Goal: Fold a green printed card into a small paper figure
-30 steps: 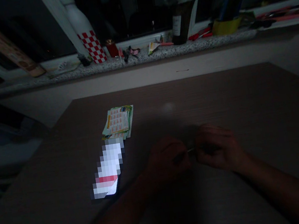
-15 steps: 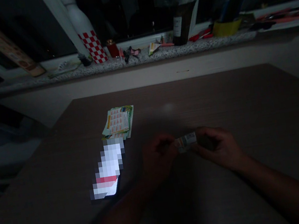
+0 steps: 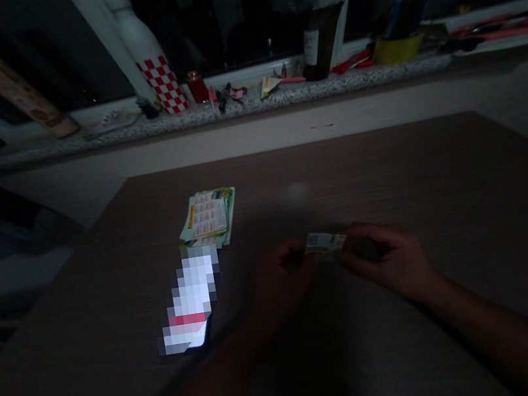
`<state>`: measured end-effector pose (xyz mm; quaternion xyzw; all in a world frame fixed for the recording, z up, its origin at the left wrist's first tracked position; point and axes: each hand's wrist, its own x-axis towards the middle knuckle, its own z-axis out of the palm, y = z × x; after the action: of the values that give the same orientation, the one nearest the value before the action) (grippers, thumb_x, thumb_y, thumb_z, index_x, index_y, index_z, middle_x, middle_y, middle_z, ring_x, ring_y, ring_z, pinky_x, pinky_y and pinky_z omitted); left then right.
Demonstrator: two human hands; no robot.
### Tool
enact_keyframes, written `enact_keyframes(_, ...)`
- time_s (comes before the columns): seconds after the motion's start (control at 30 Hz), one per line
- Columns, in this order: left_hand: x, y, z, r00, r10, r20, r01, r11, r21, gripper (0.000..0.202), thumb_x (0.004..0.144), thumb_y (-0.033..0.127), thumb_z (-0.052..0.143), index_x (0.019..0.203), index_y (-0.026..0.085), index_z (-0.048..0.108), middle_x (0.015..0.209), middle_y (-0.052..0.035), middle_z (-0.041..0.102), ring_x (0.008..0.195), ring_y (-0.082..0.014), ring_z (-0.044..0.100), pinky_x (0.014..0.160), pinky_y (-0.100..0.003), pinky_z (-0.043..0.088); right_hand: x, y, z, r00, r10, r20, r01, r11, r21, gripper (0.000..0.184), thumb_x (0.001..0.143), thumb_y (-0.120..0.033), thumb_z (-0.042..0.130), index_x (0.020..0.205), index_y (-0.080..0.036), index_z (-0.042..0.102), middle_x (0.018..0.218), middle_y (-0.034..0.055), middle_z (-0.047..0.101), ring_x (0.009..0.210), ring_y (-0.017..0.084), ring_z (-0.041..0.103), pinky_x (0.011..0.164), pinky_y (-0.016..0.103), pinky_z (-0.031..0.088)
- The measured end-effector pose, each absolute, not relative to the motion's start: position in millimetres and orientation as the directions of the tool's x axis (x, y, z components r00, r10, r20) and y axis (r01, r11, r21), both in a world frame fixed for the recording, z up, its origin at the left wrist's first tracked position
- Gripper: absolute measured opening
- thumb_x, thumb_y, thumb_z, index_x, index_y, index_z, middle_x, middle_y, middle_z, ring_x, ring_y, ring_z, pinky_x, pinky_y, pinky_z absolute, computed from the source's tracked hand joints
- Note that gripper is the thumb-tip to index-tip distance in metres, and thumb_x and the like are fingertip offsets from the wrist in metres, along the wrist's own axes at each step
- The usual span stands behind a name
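Observation:
Over the middle of the table, a small printed paper slip (image 3: pixel 324 242) is stretched between my two hands, with a dark code-like block at its left end. My left hand (image 3: pixel 284 281) pinches its left end between thumb and fingers. At the other end, my right hand (image 3: pixel 389 255) has a similar pinch. Fine print on the slip is too dark to read. To the left lies a fanned stack of printed cards (image 3: pixel 207 214), green-edged with rows of orange print. Just below it, a phone (image 3: pixel 192 295) lies with its screen lit and blurred out.
The brown table (image 3: pixel 389 172) meets a white wall below a granite windowsill (image 3: pixel 250 102). Along the sill stand a white bottle with red checks (image 3: pixel 159 75), a small red jar (image 3: pixel 196 87), a dark labelled bag (image 3: pixel 316 48) and a green bottle in a yellow holder (image 3: pixel 398 49).
The slip has been turned round between my fingers: its code-like block was at the right and is now at the left. Both hands stay in nearly the same place.

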<state>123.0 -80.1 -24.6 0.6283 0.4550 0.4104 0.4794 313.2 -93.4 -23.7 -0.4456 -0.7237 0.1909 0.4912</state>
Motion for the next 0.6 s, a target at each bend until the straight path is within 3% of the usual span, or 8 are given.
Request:
enact_keyframes(0.2, 122.6, -80.9, -22.8, 0.274, 0.957, 0.091, 0.233, -0.158, 0.960, 0.012, 0.076, 0.027, 0.066, 0.083, 0.018, 0.065, 0.077, -0.0015, 0.066, 0.074, -0.0154, 0.060, 0.069, -0.028, 0.048, 312.8, -92.8, -23.2, -0.130, 0.822, 0.554, 0.461, 0.545, -0.701, 0.005, 0.073, -0.018, 0.068, 0.076, -0.020, 0.065, 0.068, 0.0002, 0.069, 0.058, 0.014, 0.065, 0.054, 0.024, 0.053)
enact_keyframes(0.4, 119.3, -80.9, -15.5, 0.278, 0.934, 0.226, 0.382, -0.323, 0.866, 0.012, 0.074, 0.024, 0.066, 0.085, 0.021, 0.064, 0.078, 0.0001, 0.066, 0.074, -0.0154, 0.059, 0.069, -0.028, 0.047, 313.2, -93.2, -23.5, -0.200, 0.812, 0.549, 0.452, 0.574, -0.683, 0.003, 0.074, -0.018, 0.067, 0.077, -0.019, 0.066, 0.059, -0.0017, 0.060, 0.051, 0.012, 0.058, 0.047, 0.023, 0.046)
enact_keyframes(0.6, 116.9, -80.7, -13.3, 0.298, 0.924, 0.240, 0.416, -0.353, 0.838, 0.006, 0.079, 0.025, 0.063, 0.078, 0.020, 0.065, 0.073, 0.0009, 0.066, 0.069, -0.0138, 0.060, 0.064, -0.025, 0.046, 311.8, -94.4, -22.9, -0.252, 0.771, 0.585, 0.477, 0.625, -0.619, 0.004, 0.077, -0.016, 0.065, 0.080, -0.018, 0.066, 0.062, 0.0005, 0.060, 0.055, 0.013, 0.057, 0.052, 0.026, 0.046)
